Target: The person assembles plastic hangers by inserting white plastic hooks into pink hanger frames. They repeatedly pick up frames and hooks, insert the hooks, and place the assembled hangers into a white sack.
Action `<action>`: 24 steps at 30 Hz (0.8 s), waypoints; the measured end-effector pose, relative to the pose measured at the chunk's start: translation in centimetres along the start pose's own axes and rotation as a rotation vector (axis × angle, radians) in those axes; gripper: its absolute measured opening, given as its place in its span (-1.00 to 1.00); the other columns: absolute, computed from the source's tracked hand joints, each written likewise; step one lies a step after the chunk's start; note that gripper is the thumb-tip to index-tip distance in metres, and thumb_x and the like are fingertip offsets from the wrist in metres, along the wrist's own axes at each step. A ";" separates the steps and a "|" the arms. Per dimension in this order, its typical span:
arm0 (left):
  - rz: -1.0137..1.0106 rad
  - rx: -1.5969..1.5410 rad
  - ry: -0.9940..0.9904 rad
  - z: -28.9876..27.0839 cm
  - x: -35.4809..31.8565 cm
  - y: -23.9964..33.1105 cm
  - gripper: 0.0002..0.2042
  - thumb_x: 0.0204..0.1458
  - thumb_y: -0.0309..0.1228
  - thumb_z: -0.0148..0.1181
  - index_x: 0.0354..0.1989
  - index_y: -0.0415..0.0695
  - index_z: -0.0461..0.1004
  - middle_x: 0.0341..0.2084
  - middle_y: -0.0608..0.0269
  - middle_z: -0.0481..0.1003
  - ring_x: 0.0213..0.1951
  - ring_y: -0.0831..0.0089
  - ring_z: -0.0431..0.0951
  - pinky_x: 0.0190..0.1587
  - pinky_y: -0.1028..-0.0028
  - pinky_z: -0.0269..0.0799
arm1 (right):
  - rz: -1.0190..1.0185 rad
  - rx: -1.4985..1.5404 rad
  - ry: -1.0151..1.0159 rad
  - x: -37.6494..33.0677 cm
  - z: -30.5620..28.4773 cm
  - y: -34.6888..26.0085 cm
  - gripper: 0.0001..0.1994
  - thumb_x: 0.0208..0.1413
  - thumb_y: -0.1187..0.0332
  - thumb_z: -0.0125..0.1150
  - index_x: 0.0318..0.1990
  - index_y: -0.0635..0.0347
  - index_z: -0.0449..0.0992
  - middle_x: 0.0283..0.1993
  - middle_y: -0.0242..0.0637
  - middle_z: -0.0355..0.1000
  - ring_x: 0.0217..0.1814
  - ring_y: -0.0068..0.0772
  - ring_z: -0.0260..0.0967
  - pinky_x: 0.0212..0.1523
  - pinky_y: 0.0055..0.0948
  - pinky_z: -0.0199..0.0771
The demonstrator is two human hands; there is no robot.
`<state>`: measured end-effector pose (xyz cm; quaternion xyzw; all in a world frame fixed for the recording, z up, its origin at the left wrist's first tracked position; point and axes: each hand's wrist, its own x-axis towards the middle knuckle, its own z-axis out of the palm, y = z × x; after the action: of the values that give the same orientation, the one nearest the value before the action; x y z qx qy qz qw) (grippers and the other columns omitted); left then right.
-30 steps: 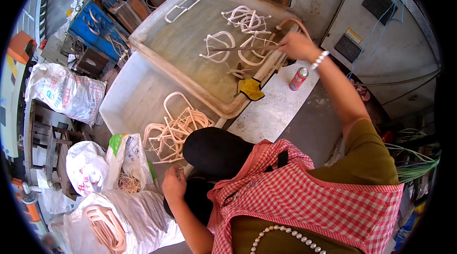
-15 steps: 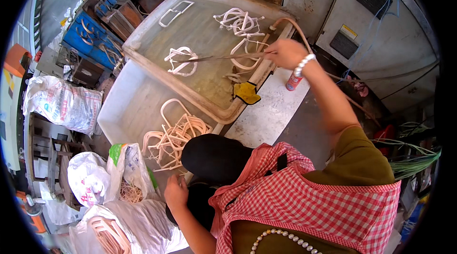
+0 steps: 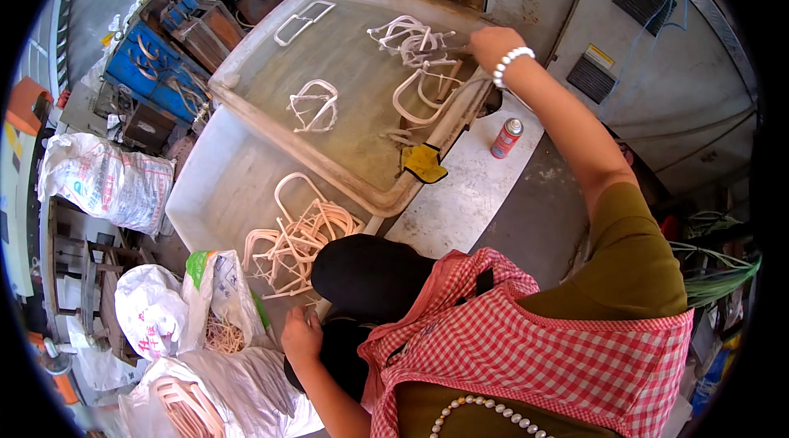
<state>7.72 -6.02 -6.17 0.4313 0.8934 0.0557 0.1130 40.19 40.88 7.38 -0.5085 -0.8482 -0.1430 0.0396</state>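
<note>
My right hand (image 3: 493, 50) is closed beside the far right corner of a water-filled plastic tub (image 3: 308, 157). A thin rod, mostly hidden, runs from its fingers toward a cluster of pale looped frames (image 3: 409, 37) in the water. Below that cluster another looped frame (image 3: 400, 101) rests near the tub's right wall. A separate whitish frame (image 3: 315, 107) lies mid-tub, and a flat rectangular one (image 3: 304, 24) is at the far left. My left hand (image 3: 302, 334) is low beside my dark-clad knee, its fingers loosely bent and apart, apparently holding nothing.
Beneath the water tub, a second tub (image 3: 201, 183) holds a tangle of peach-coloured plastic frames (image 3: 300, 228). A yellow cloth (image 3: 424, 163) hangs over the rim beside a red spray can (image 3: 507, 139). White sacks (image 3: 111, 179) stand left, and a metal cabinet (image 3: 657, 60) is at the right.
My right hand has moved away toward the far right corner, drawing the rod off the mid-tub frame. That frame has shifted and turned slightly. My left hand stays nearly still.
</note>
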 end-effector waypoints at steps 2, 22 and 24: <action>0.001 0.012 0.003 -0.1 -0.3 -0.1 -0.77 -0.01 -0.33 0.16 -0.19 -0.14 0.47 -0.25 0.03 0.49 -0.22 0.00 0.51 -0.19 0.14 0.44 | -0.011 -0.011 -0.060 1.4 -0.2 -1.9 -0.78 0.04 0.42 0.01 -0.33 0.25 0.61 -0.26 -0.02 0.53 -0.19 -0.04 0.52 -0.17 -0.19 0.53; 0.016 0.018 0.023 0.4 -0.7 -0.7 -0.78 -0.02 -0.33 0.18 -0.22 -0.15 0.47 -0.27 0.00 0.49 -0.25 -0.01 0.52 -0.22 0.12 0.43 | 0.100 0.678 -0.120 0.7 10.4 -15.4 -0.81 -0.02 0.45 0.04 -0.36 0.31 0.59 -0.27 0.09 0.51 -0.16 0.07 0.48 -0.13 -0.16 0.50; 0.044 0.022 0.037 0.3 -0.4 -0.4 -0.78 -0.02 -0.33 0.18 -0.22 -0.15 0.47 -0.28 0.00 0.50 -0.26 -0.01 0.52 -0.22 0.12 0.43 | 0.045 0.658 -0.105 0.5 10.7 -16.7 -0.81 -0.03 0.45 0.04 -0.36 0.31 0.59 -0.27 0.10 0.50 -0.16 0.07 0.48 -0.13 -0.16 0.50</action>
<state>7.70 -6.58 -6.47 0.4511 0.8861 0.0564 0.0904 26.23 36.94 -6.09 -0.4938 -0.8383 0.1659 0.1610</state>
